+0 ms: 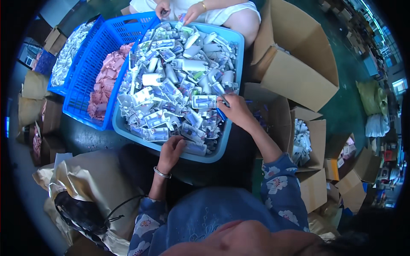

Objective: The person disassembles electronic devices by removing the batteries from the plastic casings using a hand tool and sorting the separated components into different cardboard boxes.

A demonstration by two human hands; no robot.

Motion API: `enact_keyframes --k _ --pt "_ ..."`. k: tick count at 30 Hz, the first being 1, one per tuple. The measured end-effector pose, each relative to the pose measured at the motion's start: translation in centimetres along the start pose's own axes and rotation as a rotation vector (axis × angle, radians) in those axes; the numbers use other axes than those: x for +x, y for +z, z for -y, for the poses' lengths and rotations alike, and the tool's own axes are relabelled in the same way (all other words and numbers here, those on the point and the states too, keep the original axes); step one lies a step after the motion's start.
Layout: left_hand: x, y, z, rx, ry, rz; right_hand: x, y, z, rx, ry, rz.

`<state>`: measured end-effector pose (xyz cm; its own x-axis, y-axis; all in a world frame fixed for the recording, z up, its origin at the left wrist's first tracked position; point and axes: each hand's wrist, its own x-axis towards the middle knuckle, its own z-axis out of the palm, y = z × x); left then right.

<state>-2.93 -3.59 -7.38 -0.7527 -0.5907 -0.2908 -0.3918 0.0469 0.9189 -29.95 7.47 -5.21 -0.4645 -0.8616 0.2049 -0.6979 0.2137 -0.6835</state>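
A light-blue tub (pixel 179 158) in front of me is heaped with white plastic housings (pixel 190 65), many with bluish or green parts inside. My left hand (pixel 172 149) is closed at the tub's near rim, its fingertips on a white housing (pixel 195 148). Above the tub's right side, my right hand (pixel 234 109) is closed round a slim blue-handled tool (pixel 221 113), whose tip I cannot make out. A white housing with a bluish part inside (pixel 204 102) lies beside its fingertips.
A blue crate (pixel 81 96) with pink pieces (pixel 106 81) adjoins the tub's left side. Across from me, a person's hands (pixel 194 12) are over the tub's far edge. Cardboard boxes (pixel 294 77) stand on the right. A gold-coloured sack (pixel 85 183) lies at the near left.
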Motion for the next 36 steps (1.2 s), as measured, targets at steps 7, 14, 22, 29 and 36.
enact_keyframes --k 7,14,22,29,36 --pt "-1.0 1.0 2.1 -0.051 0.061 -0.192 1.8 4.0 2.2 -0.261 0.116 0.028" --pt "-0.9 1.0 1.1 -0.073 0.124 -0.207 1.4 2.3 4.2 -0.25 -0.053 -0.268" --pt "0.2 2.7 -1.1 -0.142 0.171 -0.092 2.0 4.4 -0.2 -0.246 0.014 -0.06" --pt "0.3 2.8 -2.6 -0.162 0.214 -0.104 2.2 3.6 1.9 -0.427 0.038 -0.102" --pt "3.5 2.0 -5.8 -0.478 0.318 -0.12 0.8 3.9 3.5 0.993 0.376 0.444"
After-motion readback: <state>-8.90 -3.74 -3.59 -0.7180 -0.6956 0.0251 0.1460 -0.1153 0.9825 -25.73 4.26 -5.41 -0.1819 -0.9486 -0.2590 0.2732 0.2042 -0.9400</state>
